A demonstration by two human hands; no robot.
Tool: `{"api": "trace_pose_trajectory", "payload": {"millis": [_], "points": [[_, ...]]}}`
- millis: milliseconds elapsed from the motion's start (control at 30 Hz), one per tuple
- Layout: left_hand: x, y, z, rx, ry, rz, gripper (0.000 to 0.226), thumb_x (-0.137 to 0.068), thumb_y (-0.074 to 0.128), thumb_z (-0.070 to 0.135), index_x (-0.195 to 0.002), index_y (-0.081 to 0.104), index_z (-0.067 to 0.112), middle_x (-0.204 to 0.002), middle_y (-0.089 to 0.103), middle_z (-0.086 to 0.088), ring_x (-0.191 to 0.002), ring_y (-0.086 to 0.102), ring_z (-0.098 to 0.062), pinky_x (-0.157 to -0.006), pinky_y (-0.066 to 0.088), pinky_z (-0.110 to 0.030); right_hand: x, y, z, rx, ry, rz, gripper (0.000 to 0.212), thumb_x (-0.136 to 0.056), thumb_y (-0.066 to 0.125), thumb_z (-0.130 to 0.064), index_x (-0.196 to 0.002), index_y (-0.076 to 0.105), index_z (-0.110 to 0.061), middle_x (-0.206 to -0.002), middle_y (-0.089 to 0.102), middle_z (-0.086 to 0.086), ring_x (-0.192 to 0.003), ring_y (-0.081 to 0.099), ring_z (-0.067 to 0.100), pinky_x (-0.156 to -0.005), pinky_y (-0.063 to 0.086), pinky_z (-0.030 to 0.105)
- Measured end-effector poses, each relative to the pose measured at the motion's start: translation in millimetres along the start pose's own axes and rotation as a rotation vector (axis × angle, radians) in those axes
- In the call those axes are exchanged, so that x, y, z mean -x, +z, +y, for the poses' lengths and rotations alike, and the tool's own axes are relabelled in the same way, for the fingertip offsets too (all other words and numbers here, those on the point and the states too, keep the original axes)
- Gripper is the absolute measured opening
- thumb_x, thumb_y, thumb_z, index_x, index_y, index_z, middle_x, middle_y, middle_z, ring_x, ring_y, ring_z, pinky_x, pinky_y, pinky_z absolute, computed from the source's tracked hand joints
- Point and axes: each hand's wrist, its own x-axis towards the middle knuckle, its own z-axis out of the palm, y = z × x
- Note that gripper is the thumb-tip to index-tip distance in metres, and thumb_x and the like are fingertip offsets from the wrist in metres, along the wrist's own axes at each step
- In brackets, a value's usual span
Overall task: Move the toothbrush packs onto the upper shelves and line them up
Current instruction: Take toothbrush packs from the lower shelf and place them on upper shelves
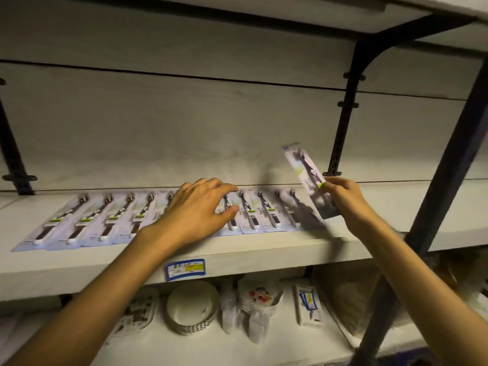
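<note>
A row of toothbrush packs (126,220) is laid flat on the upper shelf (264,247), side by side, each with its long axis running from the front edge toward the back wall and fanned slightly. One further toothbrush pack (311,180) is held above the right end of the row by the right hand (343,199), whose fingers are pinched on its lower part; the pack is tilted, its top leaning left and toward the back wall. The left hand (198,210) is spread with fingers apart and is rested on the middle of the row, gripping nothing, though which packs are actually touched cannot be told. The free space lies just right of the last pack in the row (293,210), directly below the held pack, so the right hand is judged the nearer one for the placement. The held pack would need to be lowered and turned parallel with its neighbours. Bowls (192,305) and other goods are seen on the lower shelf.
</note>
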Motion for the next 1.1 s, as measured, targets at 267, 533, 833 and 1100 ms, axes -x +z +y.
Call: {"api": "trace_pose_trajectory", "payload": {"millis": [267, 533, 833, 1100], "points": [[-13.0, 7.5, 37.4, -0.032, -0.052, -0.007, 0.053, -0.097, 0.041, 0.059, -0.145, 0.043, 0.037, -0.140, 0.052, 0.011, -0.128, 0.047, -0.015, -0.103, 0.037, -0.039, -41.3, -38.9, 40.7, 0.152, 0.094, -0.014, 0.031, -0.091, 0.057, -0.009, -0.120, 0.063, -0.001, -0.090, 0.073, 0.012, -0.059, 0.063, 0.016, -0.046, 0.048, 0.026], [-23.7, 13.0, 43.5, -0.041, -0.057, -0.020, 0.048, -0.098, 0.044, 0.057, -0.142, 0.046, 0.037, -0.139, 0.054, 0.011, -0.127, 0.046, -0.014, -0.103, 0.037, -0.039, -52.6, -34.9, 61.5, 0.348, 0.115, -0.074, 0.020, -0.091, 0.058, -0.020, -0.092, 0.067, -0.002, -0.079, 0.073, 0.014, -0.068, 0.067, 0.027, -0.063, 0.058, 0.039], [-32.6, 23.3, 40.7, -0.052, -0.041, -0.031, 0.040, -0.097, 0.046, 0.053, -0.132, 0.057, 0.037, -0.130, 0.061, 0.015, -0.121, 0.048, -0.010, -0.101, 0.039, -0.037, -54.8, -26.2, 64.4, 1.007, -0.117, -0.045, 0.035, -0.092, 0.058, -0.044, -0.086, 0.067, -0.011, -0.093, 0.066, 0.010, -0.084, 0.061, 0.031, -0.069, 0.047, 0.035], [-30.2, 24.5, 34.5, -0.036, -0.071, -0.029, 0.039, -0.097, 0.048, 0.053, -0.132, 0.056, 0.038, -0.132, 0.061, 0.013, -0.122, 0.050, -0.011, -0.101, 0.040, -0.038, -53.6, -23.7, 61.6, 1.128, -0.191, 0.044, 0.042, -0.094, 0.055, -0.052, -0.093, 0.069, -0.012, -0.100, 0.069, 0.010, -0.085, 0.062, 0.032, -0.072, 0.053, 0.038]]}}
